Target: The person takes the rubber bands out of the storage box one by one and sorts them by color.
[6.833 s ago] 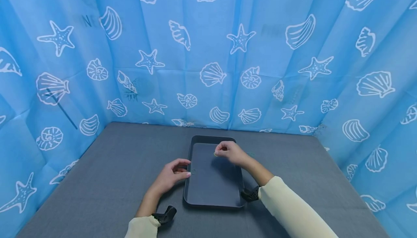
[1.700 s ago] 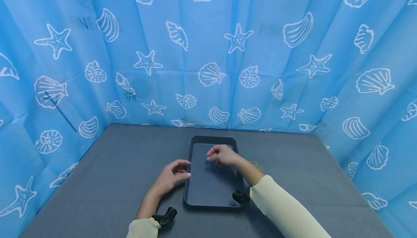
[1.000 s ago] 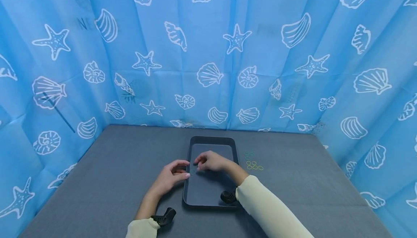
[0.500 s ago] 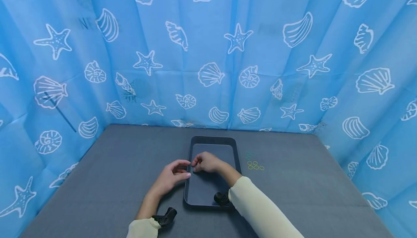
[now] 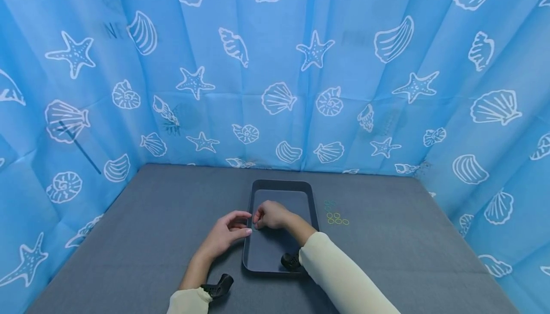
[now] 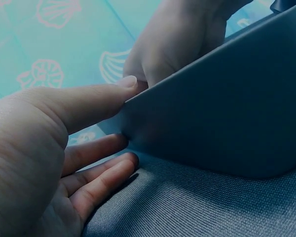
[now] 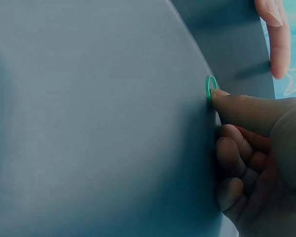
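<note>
A dark grey rectangular tray (image 5: 281, 261) sits on the table. Inside it, by the left wall, my right hand (image 5: 271, 214) reaches down with fingers curled. Its thumb tip lies over a thin green ring (image 7: 207, 88) at the edge of the tray floor, and the ring looks pinched there; the index fingertip is hidden behind the thumb. My left hand (image 5: 223, 233) stays outside the left wall, its thumb (image 6: 101, 98) extended to the rim and the other fingers loosely bent against the outer side, holding nothing.
Right of the tray lie several small yellow rings (image 5: 338, 221), with several green rings (image 5: 327, 209) just behind them. Grey cloth (image 5: 172, 199) covers the table. A blue curtain (image 5: 275, 66) with white shells hangs behind and at both sides.
My right hand held a yellow ring over the tray earlier. It has since moved left and down to the green ring by the left wall. The left hand has kept its place.
</note>
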`<state>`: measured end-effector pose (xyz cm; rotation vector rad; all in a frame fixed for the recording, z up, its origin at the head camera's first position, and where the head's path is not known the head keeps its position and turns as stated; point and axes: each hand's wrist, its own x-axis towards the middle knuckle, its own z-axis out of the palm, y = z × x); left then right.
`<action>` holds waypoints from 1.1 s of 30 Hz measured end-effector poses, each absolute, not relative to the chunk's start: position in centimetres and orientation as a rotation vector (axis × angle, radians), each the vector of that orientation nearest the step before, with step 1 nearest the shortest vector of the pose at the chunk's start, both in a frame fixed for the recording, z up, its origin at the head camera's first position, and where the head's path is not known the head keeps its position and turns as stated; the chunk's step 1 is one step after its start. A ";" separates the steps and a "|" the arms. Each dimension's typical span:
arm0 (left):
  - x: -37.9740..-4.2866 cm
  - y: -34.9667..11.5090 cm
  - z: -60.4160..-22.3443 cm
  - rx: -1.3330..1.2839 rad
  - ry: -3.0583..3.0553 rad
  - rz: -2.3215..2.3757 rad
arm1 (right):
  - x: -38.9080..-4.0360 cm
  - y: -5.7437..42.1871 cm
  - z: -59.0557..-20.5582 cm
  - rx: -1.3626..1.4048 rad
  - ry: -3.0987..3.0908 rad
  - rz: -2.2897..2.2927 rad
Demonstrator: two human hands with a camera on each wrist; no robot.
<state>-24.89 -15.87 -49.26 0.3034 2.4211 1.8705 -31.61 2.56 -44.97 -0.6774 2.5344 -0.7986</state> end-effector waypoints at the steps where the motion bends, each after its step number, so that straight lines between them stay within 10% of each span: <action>1: -24.9 -15.9 -49.3 0.305 2.420 1.874 | -31.6 2.6 -45.0 -0.687 2.531 -0.796; 33: -24.9 -15.9 -49.3 0.309 2.425 1.873 | -32.4 3.6 -44.7 -0.803 2.422 -0.819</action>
